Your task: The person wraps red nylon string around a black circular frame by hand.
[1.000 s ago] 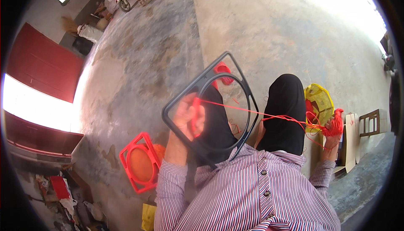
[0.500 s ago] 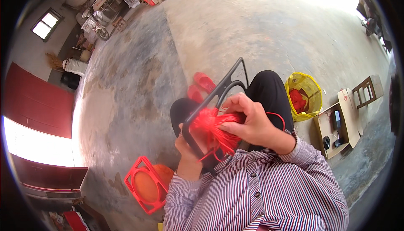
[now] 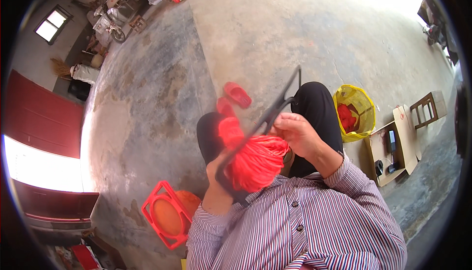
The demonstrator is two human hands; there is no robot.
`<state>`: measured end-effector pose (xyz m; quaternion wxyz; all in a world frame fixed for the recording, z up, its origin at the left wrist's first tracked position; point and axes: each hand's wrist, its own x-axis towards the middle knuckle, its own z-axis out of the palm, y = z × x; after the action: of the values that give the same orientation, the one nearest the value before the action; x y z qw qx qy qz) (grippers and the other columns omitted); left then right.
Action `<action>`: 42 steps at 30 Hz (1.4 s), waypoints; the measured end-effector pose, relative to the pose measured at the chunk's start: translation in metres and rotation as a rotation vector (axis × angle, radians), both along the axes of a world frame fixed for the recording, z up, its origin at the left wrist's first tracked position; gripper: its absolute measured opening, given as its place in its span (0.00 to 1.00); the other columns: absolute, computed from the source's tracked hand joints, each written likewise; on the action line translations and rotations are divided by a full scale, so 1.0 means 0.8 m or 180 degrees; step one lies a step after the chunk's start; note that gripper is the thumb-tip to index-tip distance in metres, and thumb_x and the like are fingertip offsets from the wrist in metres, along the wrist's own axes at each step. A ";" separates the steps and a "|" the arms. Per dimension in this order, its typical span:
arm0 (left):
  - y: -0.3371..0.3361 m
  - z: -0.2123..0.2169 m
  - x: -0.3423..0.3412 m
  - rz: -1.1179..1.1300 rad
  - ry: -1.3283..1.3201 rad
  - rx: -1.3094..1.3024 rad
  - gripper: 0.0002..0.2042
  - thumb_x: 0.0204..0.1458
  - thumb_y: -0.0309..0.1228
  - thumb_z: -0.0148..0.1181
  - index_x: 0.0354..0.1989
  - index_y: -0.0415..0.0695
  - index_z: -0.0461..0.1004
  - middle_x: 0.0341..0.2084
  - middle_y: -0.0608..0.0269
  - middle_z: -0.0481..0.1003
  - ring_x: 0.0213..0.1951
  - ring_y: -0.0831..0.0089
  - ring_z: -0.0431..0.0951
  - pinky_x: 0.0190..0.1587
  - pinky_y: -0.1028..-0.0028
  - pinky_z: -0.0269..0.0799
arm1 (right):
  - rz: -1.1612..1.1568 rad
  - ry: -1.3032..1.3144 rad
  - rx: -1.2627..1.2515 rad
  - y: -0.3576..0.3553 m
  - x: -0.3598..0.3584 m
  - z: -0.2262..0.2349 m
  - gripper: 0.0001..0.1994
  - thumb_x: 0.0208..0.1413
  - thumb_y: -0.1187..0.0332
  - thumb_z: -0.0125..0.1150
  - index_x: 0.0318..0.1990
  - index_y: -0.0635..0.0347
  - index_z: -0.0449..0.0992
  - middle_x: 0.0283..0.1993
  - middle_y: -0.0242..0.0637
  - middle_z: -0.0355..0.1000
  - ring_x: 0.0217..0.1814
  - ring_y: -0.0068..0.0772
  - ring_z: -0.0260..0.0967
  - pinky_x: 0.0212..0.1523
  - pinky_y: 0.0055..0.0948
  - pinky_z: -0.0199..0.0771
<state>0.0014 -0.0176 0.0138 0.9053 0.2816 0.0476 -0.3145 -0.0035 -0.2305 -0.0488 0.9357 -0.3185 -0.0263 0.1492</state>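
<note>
Turned more edge-on since the earlier frame, the dark, smooth frame (image 3: 271, 116) is now seen as a slanting bar, and the red cord bundle (image 3: 258, 166) is swung out against its near side. Many thin, glossy strands are looped into a rounded, ribbed bulge, hung above the lap. By the left hand (image 3: 216, 174) the frame's lower end is met; its fingers are hidden, so their grip cannot be told. On the right hand (image 3: 304, 135), the fingers are curled and bunched toward the thumb beside the bundle's top; whether cord or bar is pinched cannot be told. Crumpled red material (image 3: 346, 117) is held in a round, thin-walled yellow basket (image 3: 360, 98).
</note>
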 end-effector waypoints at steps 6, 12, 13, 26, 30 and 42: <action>-0.021 0.005 -0.024 0.0320 0.0366 0.0821 0.31 0.57 0.52 0.45 0.53 0.31 0.65 0.41 0.40 0.74 0.37 0.51 0.78 0.38 0.63 0.77 | 0.0658 -0.0255 0.0520 0.040 0.004 0.056 0.23 0.55 0.61 0.62 0.52 0.69 0.71 0.51 0.43 0.72 0.53 0.34 0.71 0.61 0.33 0.65; 0.017 0.013 -0.006 -0.0319 -0.0614 0.0475 0.49 0.49 0.72 0.30 0.58 0.33 0.65 0.34 0.46 0.71 0.23 0.65 0.68 0.18 0.72 0.60 | -0.0629 -0.0331 -0.1072 -0.011 0.010 -0.006 0.19 0.48 0.71 0.64 0.48 0.68 0.73 0.46 0.39 0.74 0.47 0.27 0.72 0.53 0.27 0.69; 0.024 0.013 0.000 -0.0229 -0.0624 0.0487 0.50 0.48 0.73 0.30 0.57 0.33 0.66 0.33 0.47 0.71 0.24 0.67 0.68 0.18 0.74 0.62 | -0.0558 -0.0227 -0.1608 -0.020 -0.001 -0.011 0.18 0.47 0.73 0.64 0.47 0.68 0.74 0.45 0.40 0.75 0.46 0.27 0.72 0.52 0.27 0.68; 0.094 -0.032 0.040 0.0278 -0.0649 0.0240 0.27 0.58 0.52 0.46 0.54 0.41 0.70 0.31 0.53 0.69 0.24 0.71 0.65 0.15 0.78 0.59 | -0.0559 -0.1655 0.2185 -0.190 -0.118 0.057 0.15 0.67 0.58 0.34 0.39 0.63 0.58 0.16 0.35 0.69 0.14 0.32 0.69 0.28 0.31 0.67; 0.102 -0.032 0.044 0.0323 -0.0829 0.0406 0.24 0.56 0.43 0.55 0.55 0.38 0.67 0.30 0.55 0.68 0.24 0.72 0.66 0.13 0.78 0.58 | -0.0758 -0.1747 0.2498 -0.204 -0.141 0.068 0.11 0.65 0.63 0.39 0.37 0.63 0.55 0.15 0.38 0.65 0.11 0.31 0.66 0.14 0.28 0.67; 0.104 -0.044 0.042 0.0321 -0.0993 0.0384 0.20 0.54 0.32 0.59 0.56 0.48 0.64 0.26 0.58 0.67 0.20 0.74 0.65 0.11 0.80 0.59 | -0.1726 -0.0317 0.1885 -0.258 -0.132 -0.023 0.12 0.68 0.62 0.36 0.34 0.57 0.61 0.19 0.26 0.55 0.16 0.20 0.53 0.18 0.25 0.56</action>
<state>0.0350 0.0656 -0.0215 0.8978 0.3780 -0.0607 -0.2178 -0.1091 -0.4368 -0.0671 0.9900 -0.0375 -0.0285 -0.1327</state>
